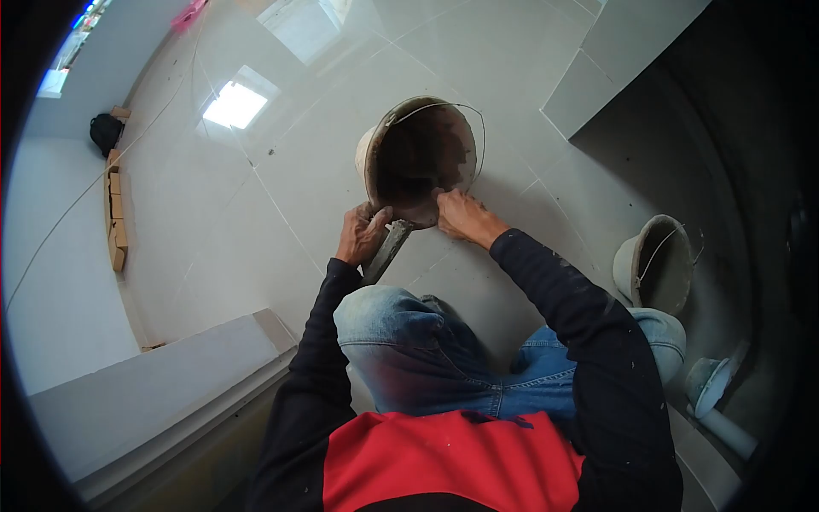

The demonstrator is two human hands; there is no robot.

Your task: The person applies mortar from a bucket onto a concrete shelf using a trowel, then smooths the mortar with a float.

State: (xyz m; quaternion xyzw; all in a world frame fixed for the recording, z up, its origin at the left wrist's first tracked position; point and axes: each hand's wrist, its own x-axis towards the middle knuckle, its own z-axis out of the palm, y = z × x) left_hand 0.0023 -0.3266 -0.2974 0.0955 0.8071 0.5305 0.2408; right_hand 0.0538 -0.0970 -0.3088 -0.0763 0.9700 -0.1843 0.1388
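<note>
A mortar-stained bucket (368, 162) lies tilted with its dark mouth towards me, its wire handle hanging over the upper right side. At the near left of its rim, my left hand (364, 235) is closed on the edge, thumb on top. My right hand (467, 217) is in a fist across the near right rim, its fingertips just inside the mouth; I cannot tell what they pinch. Between my hands, a grey, mortar-crusted bar (388, 250) slants from the rim down to my knee.
To the right stands a second bucket (628, 269) with a wire handle. Below it lies a pale pipe (727, 433) near a small round container (706, 384). Cardboard pieces (117, 209) and a black bag (106, 134) line the left wall. A thin cable (109, 168) crosses the tiled floor.
</note>
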